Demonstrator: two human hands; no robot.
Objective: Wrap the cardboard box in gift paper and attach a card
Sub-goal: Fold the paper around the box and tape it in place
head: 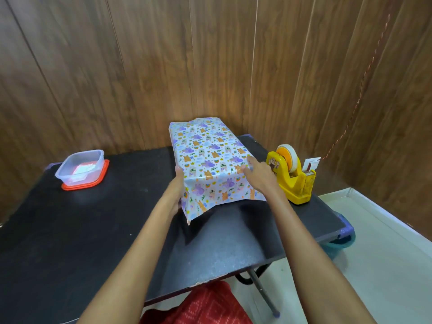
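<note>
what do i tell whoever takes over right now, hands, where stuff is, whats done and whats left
Left grip: against the left side of the box, fingers mostly hidden by the gift paper.
Right grip: fingers straight, pressing the paper at the box's right top edge.
Paper covers top and sides; near flap sticks out loose.
Tape dispenser: right of the box.
Clear container: far left, white pieces inside, on a red lid.
Done: paper drawn round the box.
Left: fold and tape the near end; far end can't be judged; no card on the box yet.
</note>
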